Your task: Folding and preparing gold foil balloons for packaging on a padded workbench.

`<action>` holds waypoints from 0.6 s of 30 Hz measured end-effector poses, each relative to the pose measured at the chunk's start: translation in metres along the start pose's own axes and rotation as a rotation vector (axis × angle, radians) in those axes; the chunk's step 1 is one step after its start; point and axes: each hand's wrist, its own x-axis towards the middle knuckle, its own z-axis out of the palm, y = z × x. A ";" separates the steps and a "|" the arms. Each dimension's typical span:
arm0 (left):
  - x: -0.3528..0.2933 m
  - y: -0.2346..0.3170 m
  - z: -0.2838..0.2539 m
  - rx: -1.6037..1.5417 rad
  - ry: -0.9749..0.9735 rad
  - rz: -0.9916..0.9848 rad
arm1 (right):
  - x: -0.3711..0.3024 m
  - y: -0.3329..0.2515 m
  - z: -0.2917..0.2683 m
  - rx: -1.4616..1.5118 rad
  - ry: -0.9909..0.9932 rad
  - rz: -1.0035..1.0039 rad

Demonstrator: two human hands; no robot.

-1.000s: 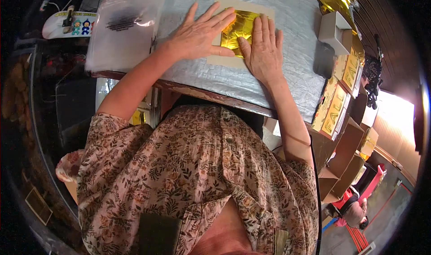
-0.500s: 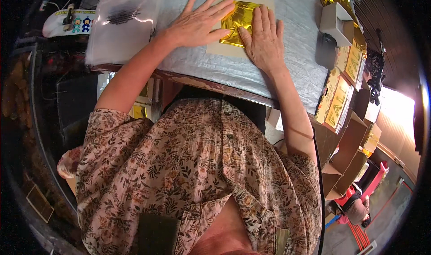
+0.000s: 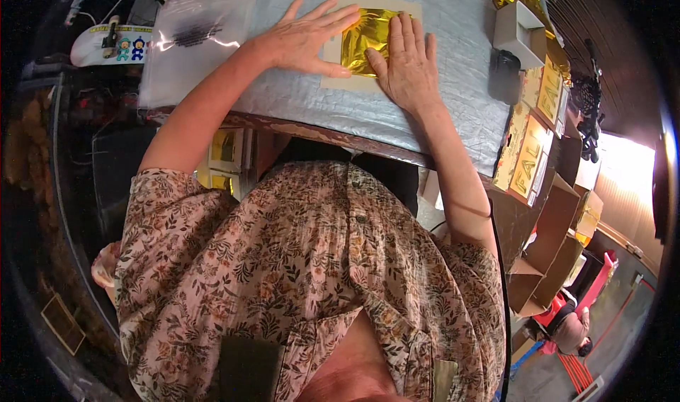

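Note:
A shiny gold foil sheet (image 3: 363, 44) lies on a larger beige sheet (image 3: 340, 82), toward the far side of the cloth-covered table. My left hand (image 3: 304, 44) is spread flat, its fingertips at the foil's left edge and its thumb across the beige sheet below. From the right, my right hand (image 3: 409, 69) rests flat on the foil's right part and the beige border, fingers pointing away from me. Neither hand grips anything. My fingers hide parts of the foil's sides.
A clear plastic sheet (image 3: 202, 62) with a dark patch covers the table's left end. At right stand a white open box (image 3: 516, 30), a dark rounded object (image 3: 505, 76) and cardboard boxes (image 3: 528, 157). Another person (image 3: 570, 331) is far off at lower right.
My left hand has slid slightly left, and its thumb has drawn off the foil's edge. My right hand stays flat on the foil. The view has shifted a little.

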 end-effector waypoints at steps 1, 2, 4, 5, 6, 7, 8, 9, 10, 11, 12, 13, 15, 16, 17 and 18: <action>0.001 -0.001 -0.002 0.004 0.006 0.007 | -0.001 0.000 0.001 0.003 -0.002 0.005; 0.001 -0.004 -0.003 0.040 -0.022 0.019 | -0.001 0.000 0.001 0.006 -0.005 0.010; 0.008 0.002 -0.015 0.084 -0.042 0.039 | -0.001 0.000 0.002 -0.010 -0.003 0.015; 0.016 0.010 -0.019 0.026 0.032 0.022 | -0.001 0.001 0.002 -0.012 -0.009 0.011; 0.023 0.019 -0.023 -0.034 0.103 -0.001 | -0.001 0.000 0.002 -0.009 -0.018 0.002; 0.033 0.025 -0.019 -0.035 0.106 -0.003 | -0.001 -0.001 0.003 -0.016 -0.017 0.008; 0.047 0.029 -0.009 -0.166 0.197 0.101 | -0.001 -0.003 0.004 -0.017 -0.018 0.004; 0.057 0.031 -0.001 -0.296 0.288 0.209 | -0.001 -0.004 0.005 0.002 -0.007 0.010; 0.062 0.033 0.007 -0.297 0.291 0.211 | -0.001 -0.003 0.005 0.020 0.003 0.018; 0.065 0.034 0.015 -0.356 0.264 0.205 | -0.001 -0.003 0.004 0.018 0.002 0.018; 0.067 0.036 0.018 -0.416 0.233 0.201 | -0.002 -0.003 0.003 0.002 -0.031 0.023; 0.068 0.035 0.021 -0.420 0.232 0.203 | -0.002 -0.003 0.002 -0.013 -0.065 0.028; 0.067 0.037 0.026 -0.335 0.313 0.223 | 0.001 0.000 0.001 -0.036 -0.093 0.026; 0.066 0.038 0.028 -0.342 0.309 0.225 | 0.000 0.002 0.001 -0.059 -0.119 0.020; 0.066 0.039 0.029 -0.309 0.306 0.208 | -0.001 0.005 0.002 -0.060 -0.125 0.025; 0.066 0.039 0.029 -0.276 0.305 0.189 | -0.001 0.010 0.001 -0.018 -0.122 -0.001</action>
